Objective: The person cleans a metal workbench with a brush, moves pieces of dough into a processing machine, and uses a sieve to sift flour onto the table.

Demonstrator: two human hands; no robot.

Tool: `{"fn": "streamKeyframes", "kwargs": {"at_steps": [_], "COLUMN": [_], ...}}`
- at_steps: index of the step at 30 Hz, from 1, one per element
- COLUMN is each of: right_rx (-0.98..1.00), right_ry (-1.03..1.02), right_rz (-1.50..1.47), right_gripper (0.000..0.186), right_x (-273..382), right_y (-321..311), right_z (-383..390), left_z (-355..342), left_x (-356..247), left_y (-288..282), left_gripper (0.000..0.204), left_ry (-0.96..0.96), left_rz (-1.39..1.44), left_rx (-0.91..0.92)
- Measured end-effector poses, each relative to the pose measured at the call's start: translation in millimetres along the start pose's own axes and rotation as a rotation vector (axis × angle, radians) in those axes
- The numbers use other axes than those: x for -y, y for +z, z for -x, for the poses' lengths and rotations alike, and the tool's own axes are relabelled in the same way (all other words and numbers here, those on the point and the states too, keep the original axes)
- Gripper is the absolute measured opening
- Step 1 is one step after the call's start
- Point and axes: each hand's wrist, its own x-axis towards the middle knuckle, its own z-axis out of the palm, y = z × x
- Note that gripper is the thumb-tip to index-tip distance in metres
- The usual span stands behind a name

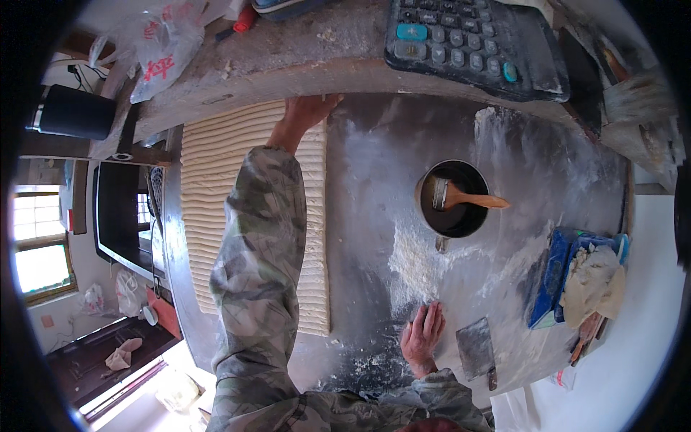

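My left hand (302, 115) reaches to the far end of rows of pale dough strips (198, 201), just below the wooden ledge; its fingertips are hard to make out and I cannot tell whether they hold anything. My sleeved forearm lies across the rows in the view, hiding part of them. My right hand (422, 335) rests on the floured metal worktop (367, 173) with fingers apart and slightly bent, just below a patch of white flour (414, 266). Beside it lies a metal scraper (475, 349). A metal pot (432, 223) holds a wooden-handled brush (475, 201).
A dusty calculator (475, 50), a plastic bag (162, 50) and a red object (243, 21) sit on the ledge (302, 57). A black cup (75, 111) stands at left. A blue container (547, 288) with flour-covered cloths and tools lies at the right edge.
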Motion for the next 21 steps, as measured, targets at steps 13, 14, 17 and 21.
{"fn": "streamKeyframes", "kwargs": {"at_steps": [13,14,17,21], "right_rx": [-0.119,-0.133,-0.171,-0.206], "right_ry": [-0.03,-0.044,-0.063,-0.081], "right_rz": [0.026,0.037,0.056,0.021], "right_gripper": [0.059,0.059,0.059,0.058], "right_x": [9.3,8.2,6.0,9.1], "right_y": [-4.9,-5.9,-9.1,-13.3], "right_z": [9.1,10.7,17.6,19.7], "left_z": [212.5,235.6,301.4,383.3], "left_x": [-106.4,-117.4,-151.2,-192.8], "left_y": [-90.4,-100.8,-123.1,-138.4], "left_gripper": [0.055,0.053,0.049,0.048], "left_ry": [-0.182,-0.218,-0.312,-0.418], "left_rz": [-0.044,-0.022,0.052,0.07], "left_rx": [0.017,0.009,0.018,0.027]}}
